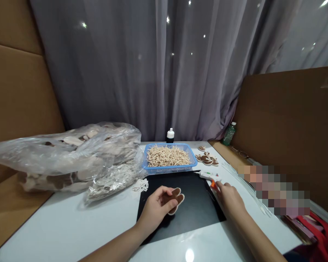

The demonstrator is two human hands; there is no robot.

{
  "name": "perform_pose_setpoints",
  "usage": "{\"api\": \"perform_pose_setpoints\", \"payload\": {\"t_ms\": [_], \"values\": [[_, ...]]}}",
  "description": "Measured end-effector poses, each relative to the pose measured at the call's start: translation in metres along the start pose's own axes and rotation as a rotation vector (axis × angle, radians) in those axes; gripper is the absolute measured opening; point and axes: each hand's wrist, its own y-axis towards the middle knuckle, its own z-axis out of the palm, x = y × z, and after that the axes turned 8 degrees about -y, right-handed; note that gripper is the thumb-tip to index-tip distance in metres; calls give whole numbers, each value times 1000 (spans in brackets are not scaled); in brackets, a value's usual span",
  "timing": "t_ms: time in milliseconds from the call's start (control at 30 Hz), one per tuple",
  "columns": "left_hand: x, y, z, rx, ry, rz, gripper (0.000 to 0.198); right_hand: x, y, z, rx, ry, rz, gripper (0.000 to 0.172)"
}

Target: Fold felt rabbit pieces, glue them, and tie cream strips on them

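My left hand [156,207] pinches a brown felt cut-out with a pale border [177,199] and holds it just over a black mat [191,211]. At the mat's right edge, the fingers of my right hand [229,196] close on the orange end of a white glue tube [210,177], whose tip lies on the table pointing left. A blue basket [169,167] filled with thin pale sticks stands behind the mat.
A large clear plastic bag [68,156] of cut-outs lies at the left. Several finished brown pieces [207,158] rest at the back right. A small black-and-white bottle [170,135] and a green bottle [229,133] stand by the curtain. Cardboard walls flank the white table [71,225].
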Motion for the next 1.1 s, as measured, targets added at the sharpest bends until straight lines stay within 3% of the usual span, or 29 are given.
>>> {"api": "perform_pose_setpoints", "payload": {"t_ms": [133, 233, 300, 333, 400, 467, 567, 667, 833, 1100], "values": [[3, 0, -4, 14, 250, 171, 34, -14, 7, -10, 6, -1, 61, 28], [-2, 1, -4, 25, 481, 294, 29, 7, 9, -17, -76, 170, -78, 26], [-10, 3, -4, 43, 635, 383, 23, 42, 9, -20, -66, 651, -286, 29], [-15, 4, -4, 52, 711, 424, 22, 62, 7, -21, 29, 936, -333, 35], [-23, 8, -7, 70, 835, 492, 24, 102, 4, -19, 286, 1361, -353, 42], [-27, 10, -11, 88, 907, 537, 26, 132, 1, -15, 361, 1569, -335, 38], [-26, 13, -19, 154, 957, 569, 23, 149, -4, -4, 284, 1665, -293, 34], [-21, 15, -25, 221, 986, 597, 23, 144, -7, 5, 220, 1685, -249, 32], [-14, 16, -25, 137, 991, 649, 19, 138, -9, 7, 167, 1684, -217, 29], [-13, 12, -21, 93, 1003, 599, 17, 134, -14, -2, 440, 1849, -201, 33]]}}
